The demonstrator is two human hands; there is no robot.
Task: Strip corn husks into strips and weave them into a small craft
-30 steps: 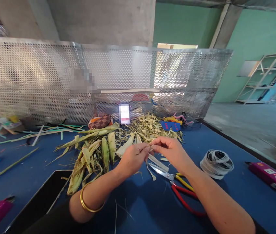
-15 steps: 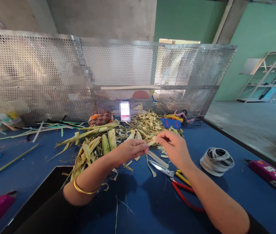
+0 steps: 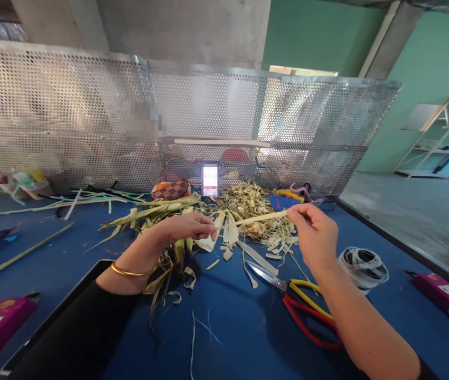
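A narrow pale corn husk strip [image 3: 263,218] stretches between my two hands above the table. My left hand [image 3: 190,227] is closed and pinches its left end. At the other end, thumb and fingers of my right hand [image 3: 315,232] grip the strip. Behind it lies a heap of shredded husk scraps [image 3: 244,198]. Longer green and yellow corn husks [image 3: 161,208] lie beyond and beneath my left hand, which partly covers them. Scissors [image 3: 278,282] with one red and one yellow handle rest on the table, blades apart, near my right forearm.
On the right sit a coil of white cord [image 3: 363,269] and a purple power strip [image 3: 444,298]. Another purple power strip [image 3: 0,327] and a black tray [image 3: 76,287] are at left. A lit phone [image 3: 210,179] stands before the perforated metal panel [image 3: 208,105].
My hands have moved apart, the left one leftward and the right one rightward, so a longer length of husk strip now shows between them. The camera view has shifted slightly.
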